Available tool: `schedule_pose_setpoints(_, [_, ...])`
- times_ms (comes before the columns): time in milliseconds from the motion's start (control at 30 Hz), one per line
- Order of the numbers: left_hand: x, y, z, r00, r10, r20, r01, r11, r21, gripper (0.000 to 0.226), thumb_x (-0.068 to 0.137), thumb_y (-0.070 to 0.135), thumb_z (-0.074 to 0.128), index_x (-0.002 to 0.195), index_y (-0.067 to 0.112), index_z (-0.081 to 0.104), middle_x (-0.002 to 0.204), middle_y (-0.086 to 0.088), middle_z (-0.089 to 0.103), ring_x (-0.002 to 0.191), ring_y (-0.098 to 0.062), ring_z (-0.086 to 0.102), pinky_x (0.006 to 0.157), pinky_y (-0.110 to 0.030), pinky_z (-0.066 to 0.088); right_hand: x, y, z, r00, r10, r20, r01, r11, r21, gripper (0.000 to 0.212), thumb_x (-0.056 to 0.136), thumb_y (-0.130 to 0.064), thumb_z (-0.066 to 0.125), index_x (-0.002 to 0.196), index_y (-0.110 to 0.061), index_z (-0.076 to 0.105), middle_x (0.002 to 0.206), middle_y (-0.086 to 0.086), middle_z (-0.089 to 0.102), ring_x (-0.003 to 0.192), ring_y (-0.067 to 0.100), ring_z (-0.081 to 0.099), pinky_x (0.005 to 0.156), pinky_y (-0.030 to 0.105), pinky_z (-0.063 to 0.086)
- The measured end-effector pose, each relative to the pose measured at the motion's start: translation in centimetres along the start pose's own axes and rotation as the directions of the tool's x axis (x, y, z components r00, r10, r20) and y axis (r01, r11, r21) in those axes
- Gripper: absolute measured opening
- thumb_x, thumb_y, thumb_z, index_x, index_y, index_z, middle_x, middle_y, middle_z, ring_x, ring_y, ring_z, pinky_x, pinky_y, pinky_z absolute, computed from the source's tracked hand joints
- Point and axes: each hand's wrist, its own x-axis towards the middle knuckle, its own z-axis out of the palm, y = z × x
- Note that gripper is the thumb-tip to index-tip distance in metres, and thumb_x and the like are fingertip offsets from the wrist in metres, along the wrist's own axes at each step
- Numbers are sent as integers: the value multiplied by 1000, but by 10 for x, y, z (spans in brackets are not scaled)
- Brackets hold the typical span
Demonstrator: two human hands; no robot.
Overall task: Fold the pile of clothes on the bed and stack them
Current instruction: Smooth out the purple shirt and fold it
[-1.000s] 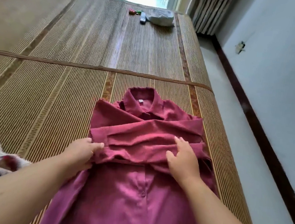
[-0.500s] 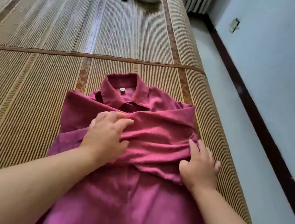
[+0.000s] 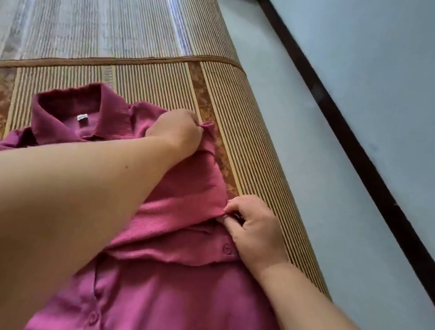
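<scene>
Left hand (image 3: 176, 132) reaches right across the body and bunches the fabric at the shirt's far shoulder, fingers curled tight into the cloth. Right hand (image 3: 256, 231) is lower down, thumb and fingertips pinching the edge of the folded-over sleeve band where it meets the shirt's side. The shirt (image 3: 173, 292) itself is a magenta, finely ribbed button-up lying front-up, with a sleeve folded flat across the chest in a broad band. Its collar (image 3: 66, 109) stands open and shows a small white label (image 3: 82, 117), and a matching button (image 3: 227, 249) sits just beside the right wrist. It all lies on the striped bamboo mat (image 3: 152, 80), close to the mat's right edge, with the side being gripped nearly at that edge. Beyond the edge run a pale floor (image 3: 282, 104) and a dark baseboard (image 3: 345, 139).
</scene>
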Motion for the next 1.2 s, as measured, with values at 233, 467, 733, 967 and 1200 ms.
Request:
schedule_pose_setpoints(233, [33, 6, -1, 992, -112, 55, 113, 993, -20, 25, 96, 26, 47, 107, 11, 65, 110, -9, 61, 105, -32, 57, 82, -33, 43, 3, 7, -19, 978, 144, 154, -109, 971, -213, 8, 79, -15, 66, 84, -19, 69, 86, -4, 65, 88, 19, 57, 82, 32, 46])
schedule_pose_setpoints(467, [-3, -26, -11, 742, 670, 16, -641, 703, 309, 45, 92, 39, 48, 136, 32, 49, 147, 6, 43, 137, -21, 33, 113, -44, 25, 37, -36, 6, 999, 28, -31, -34, 974, -223, 45, 77, -5, 48, 119, -7, 66, 113, 10, 68, 110, 29, 59, 99, 39, 45])
schedule_pose_setpoints(733, [-85, -62, 24, 892, 423, 156, -451, 844, 290, 88, 75, 76, 15, 152, 35, 9, 162, 4, -8, 145, -17, -22, 113, -53, -12, 156, -30, 34, 914, 382, 140, -370, 923, -105, 41, 97, -12, 44, 137, -17, 52, 139, 4, 54, 126, 21, 49, 103, 26, 35])
schedule_pose_setpoints(967, [-103, -74, 47, 780, 563, 274, -625, 727, 286, 80, 79, 75, 14, 151, 40, 9, 161, 1, -10, 141, -20, -29, 103, -51, -28, 198, -25, 5, 918, 179, 354, -21, 914, -406, 24, 94, -9, 49, 87, -26, 64, 100, 0, 68, 94, 25, 61, 88, 41, 50])
schedule_pose_setpoints(1200, [-96, -73, 34, 717, 585, 379, -675, 719, 167, 74, 82, 74, 38, 148, 46, 17, 162, 1, 3, 148, -24, -5, 111, -63, -4, 164, -52, 50, 984, -152, 90, 172, 946, -274, 38, 90, -24, 48, 126, -29, 61, 133, -3, 58, 125, 22, 50, 108, 53, 33])
